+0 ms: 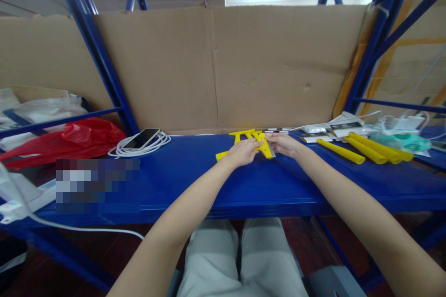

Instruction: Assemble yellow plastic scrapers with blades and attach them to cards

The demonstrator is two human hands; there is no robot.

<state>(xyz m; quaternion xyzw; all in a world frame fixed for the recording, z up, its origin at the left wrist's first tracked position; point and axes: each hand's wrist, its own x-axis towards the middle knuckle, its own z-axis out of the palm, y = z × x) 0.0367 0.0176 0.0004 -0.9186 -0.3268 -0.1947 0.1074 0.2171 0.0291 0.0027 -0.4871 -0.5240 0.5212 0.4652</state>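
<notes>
Over the blue shelf, my left hand is closed around a yellow scraper head that carries a thin metal blade along its right side. My right hand meets it from the right, fingers pinched at the blade edge; the fingertips are partly hidden. Just behind my left hand lie more yellow scraper parts, and one yellow end sticks out to its left. Several yellow tube-like handles rest on the right of the shelf.
Small packets lie behind the handles, beside a green translucent bag. On the left are a phone, a coiled white cable, a red plastic bag and a power strip. A cardboard panel closes the back between blue posts.
</notes>
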